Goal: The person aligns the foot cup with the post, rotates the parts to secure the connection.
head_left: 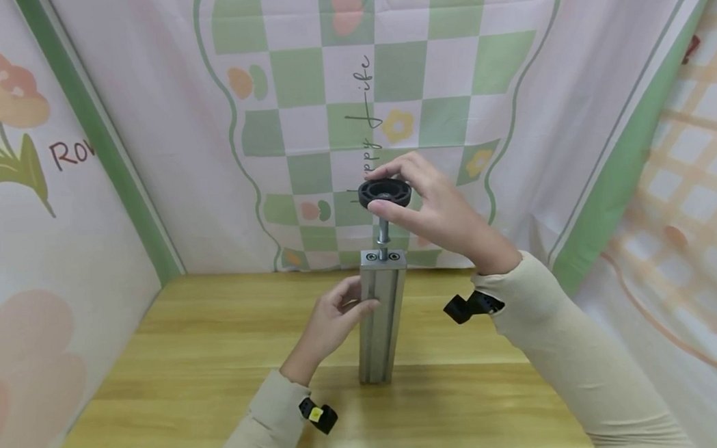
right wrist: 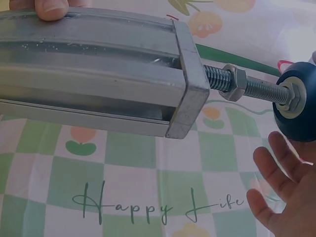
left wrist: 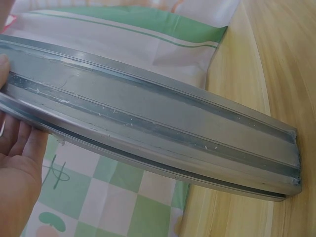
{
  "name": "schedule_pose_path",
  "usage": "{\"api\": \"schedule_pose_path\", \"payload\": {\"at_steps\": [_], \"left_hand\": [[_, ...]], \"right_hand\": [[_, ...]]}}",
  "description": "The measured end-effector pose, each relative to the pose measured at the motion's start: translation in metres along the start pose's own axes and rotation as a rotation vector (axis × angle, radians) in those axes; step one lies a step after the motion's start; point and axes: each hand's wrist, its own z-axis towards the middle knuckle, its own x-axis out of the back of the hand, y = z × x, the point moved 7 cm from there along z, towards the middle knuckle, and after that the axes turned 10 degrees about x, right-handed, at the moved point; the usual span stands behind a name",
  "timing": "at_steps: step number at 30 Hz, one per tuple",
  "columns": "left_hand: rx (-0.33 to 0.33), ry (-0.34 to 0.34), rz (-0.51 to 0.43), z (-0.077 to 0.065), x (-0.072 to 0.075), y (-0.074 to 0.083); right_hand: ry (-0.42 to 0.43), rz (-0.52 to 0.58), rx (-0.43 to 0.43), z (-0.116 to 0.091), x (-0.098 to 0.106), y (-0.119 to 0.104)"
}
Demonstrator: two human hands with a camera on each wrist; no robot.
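An aluminum extrusion profile [head_left: 379,318] stands upright on the wooden table, with grooves along its sides and an end plate [right wrist: 190,84] on top. Around its upper part my left hand [head_left: 333,318] grips it, thumb on the near face. A threaded bolt [right wrist: 264,90] with a hex nut [right wrist: 236,81] rises from the end plate and carries a round black leveling foot [head_left: 385,193]. My right hand [head_left: 437,205] holds that foot by its rim between thumb and fingers. In the right wrist view several fingers [right wrist: 276,173] extend below the foot.
The wooden table [head_left: 219,356] lies beneath the profile. Behind it hangs a checkered curtain [head_left: 300,77], with patterned cloth [head_left: 40,257] on the left and more cloth [head_left: 692,231] on the right. Black wrist cameras [head_left: 474,306] sit on both sleeves.
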Motion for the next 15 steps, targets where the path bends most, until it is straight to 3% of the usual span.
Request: {"api": "schedule_pose_path", "payload": {"at_steps": [7, 15], "left_hand": [[0.002, -0.003, -0.014, 0.0007, -0.0001, -0.0004], [-0.007, 0.006, -0.003, 0.0004, -0.0001, -0.0002]], "right_hand": [[-0.017, 0.032, -0.095, 0.0011, -0.004, 0.0053], [-0.045, 0.029, 0.019, -0.0006, -0.0031, 0.0]]}}
